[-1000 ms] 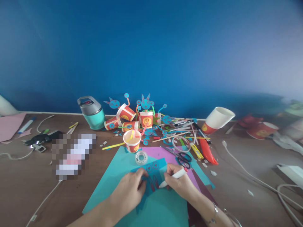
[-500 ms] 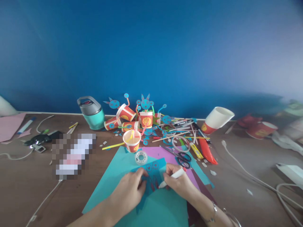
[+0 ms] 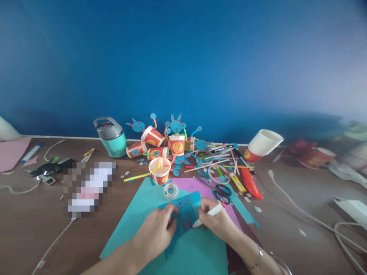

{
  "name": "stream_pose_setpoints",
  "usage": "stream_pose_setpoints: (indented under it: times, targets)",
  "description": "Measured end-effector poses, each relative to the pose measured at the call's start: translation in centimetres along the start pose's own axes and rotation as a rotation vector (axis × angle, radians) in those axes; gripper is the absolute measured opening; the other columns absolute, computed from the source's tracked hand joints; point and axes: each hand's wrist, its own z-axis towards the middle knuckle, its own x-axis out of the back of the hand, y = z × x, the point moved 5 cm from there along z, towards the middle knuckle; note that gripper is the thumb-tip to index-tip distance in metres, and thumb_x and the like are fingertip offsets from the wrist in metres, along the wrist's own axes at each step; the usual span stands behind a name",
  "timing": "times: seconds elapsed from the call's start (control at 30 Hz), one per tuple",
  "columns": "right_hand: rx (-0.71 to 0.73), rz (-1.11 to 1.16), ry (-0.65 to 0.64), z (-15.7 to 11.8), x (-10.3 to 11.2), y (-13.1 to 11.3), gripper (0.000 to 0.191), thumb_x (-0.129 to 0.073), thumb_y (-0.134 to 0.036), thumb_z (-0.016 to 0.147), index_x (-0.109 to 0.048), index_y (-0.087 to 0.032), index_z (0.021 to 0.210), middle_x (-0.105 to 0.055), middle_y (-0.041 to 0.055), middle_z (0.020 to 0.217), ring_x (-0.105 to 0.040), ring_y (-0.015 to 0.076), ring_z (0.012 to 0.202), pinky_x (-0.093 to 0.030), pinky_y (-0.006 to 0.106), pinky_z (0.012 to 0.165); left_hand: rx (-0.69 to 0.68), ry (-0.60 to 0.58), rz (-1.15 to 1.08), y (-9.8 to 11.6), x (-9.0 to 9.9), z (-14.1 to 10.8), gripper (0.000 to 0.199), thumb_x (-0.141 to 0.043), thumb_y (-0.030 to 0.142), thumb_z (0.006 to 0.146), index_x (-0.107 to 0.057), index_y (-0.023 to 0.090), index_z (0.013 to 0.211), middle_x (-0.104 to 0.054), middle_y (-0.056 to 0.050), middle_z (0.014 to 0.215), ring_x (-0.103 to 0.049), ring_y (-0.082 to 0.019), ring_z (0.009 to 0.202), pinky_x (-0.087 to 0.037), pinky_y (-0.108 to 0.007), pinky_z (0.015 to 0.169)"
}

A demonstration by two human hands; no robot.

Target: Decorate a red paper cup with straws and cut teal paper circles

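A white marker with a red end (image 3: 215,210) is gripped in my right hand (image 3: 213,217), and its tip meets a piece of blue paper (image 3: 196,198). Red-outlined circles with hearts and long ear shapes are drawn on that paper. With bent fingers my left hand (image 3: 157,229) holds the blue paper at its left side; some of the drawing is hidden by the fingers. Beneath lies a larger turquoise sheet (image 3: 129,225), partly over a purple sheet (image 3: 183,183). A clear tape roll (image 3: 171,191) rests just above my left hand, and black-handled scissors (image 3: 222,191) lie beyond my right.
A paper cup with straws (image 3: 159,172) stands behind the tape. Farther back are several decorated cups (image 3: 177,145), loose straws and pens. A turquoise flask (image 3: 113,141) is at back left, stacked cups (image 3: 262,145) at back right. A white cable (image 3: 301,210) runs along the right.
The marker tip has shifted very slightly to the right and up along the drawn ear shape. My left hand stays where it was on the paper.
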Motion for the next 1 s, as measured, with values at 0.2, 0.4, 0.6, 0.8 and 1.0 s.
stream_pose_setpoints:
  times: [0.2,0.4,0.6,0.8,1.0]
  targets:
    - [-0.054,0.071,0.006,0.1,0.2,0.2,0.019,-0.051,-0.028,0.064,-0.036,-0.024,0.054,-0.047,-0.0062,0.041,-0.046,0.0103,0.039,-0.030,0.020,0.040,-0.015,0.003,0.001,-0.2,-0.3,0.0,0.023,-0.047,0.013,0.085,-0.060,0.021,0.102,-0.057,0.002,0.060,-0.060,-0.019,0.061,-0.037,-0.027,0.060]
    - [-0.196,0.345,0.119,0.4,1.4,0.3,0.023,-0.057,-0.035,0.063,-0.039,-0.023,0.054,-0.050,-0.0057,0.042,-0.050,0.0117,0.041,-0.032,0.020,0.042,0.010,0.092,-0.308,-1.0,0.1,0.5,0.015,-0.041,0.017,0.083,-0.049,0.023,0.094,-0.043,0.008,0.051,-0.050,-0.016,0.049,-0.035,-0.025,0.052]
    - [-0.197,0.555,0.211,0.7,1.9,0.1,0.029,-0.065,-0.039,0.063,-0.042,-0.022,0.056,-0.045,-0.0073,0.047,-0.039,0.0081,0.041,-0.027,0.020,0.042,0.068,0.260,-0.709,-1.8,1.9,1.1,0.011,-0.041,0.034,0.084,-0.044,0.024,0.086,-0.037,0.011,0.047,-0.039,-0.012,0.044,-0.029,-0.021,0.046]
    - [-0.069,0.543,0.196,1.3,1.9,0.7,0.035,-0.064,-0.043,0.071,-0.040,-0.022,0.056,-0.032,-0.0099,0.044,-0.023,0.0066,0.041,-0.015,0.023,0.043,-0.066,0.439,-0.570,-2.2,3.1,1.4,0.016,-0.042,0.037,0.088,-0.047,0.023,0.085,-0.033,0.010,0.053,-0.037,-0.011,0.045,-0.027,-0.021,0.046]
    - [-0.064,0.560,0.157,1.4,1.7,0.6,0.039,-0.071,-0.046,0.067,-0.039,-0.023,0.061,-0.029,-0.0111,0.050,-0.021,0.0068,0.045,-0.014,0.022,0.045,-0.165,0.455,-0.230,-1.8,3.4,1.6,0.015,-0.040,0.029,0.092,-0.052,0.022,0.094,-0.050,0.005,0.058,-0.051,-0.014,0.049,-0.035,-0.024,0.051]
